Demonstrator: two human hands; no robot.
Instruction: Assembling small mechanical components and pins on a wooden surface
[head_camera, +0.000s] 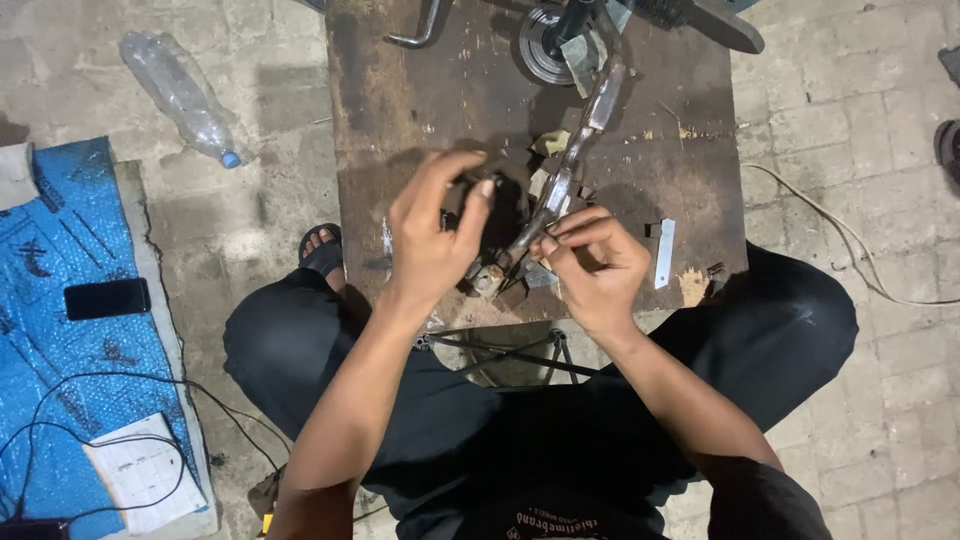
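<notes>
Hands: left hand (432, 235) spread apart, fingertips arched over small metal piece (487, 280) | right hand (592, 260) pinched on bent metal rod (565, 175), beside left | risk: rod judged liable to slip, fingers nicked by loose metal strip (665, 253) nearby.

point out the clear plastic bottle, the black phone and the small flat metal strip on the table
clear plastic bottle with blue cap (180, 95), head view, on its crumpled body
black phone (107, 298), head view, middle of its screen
small flat metal strip (665, 253), head view, mid-length
</notes>
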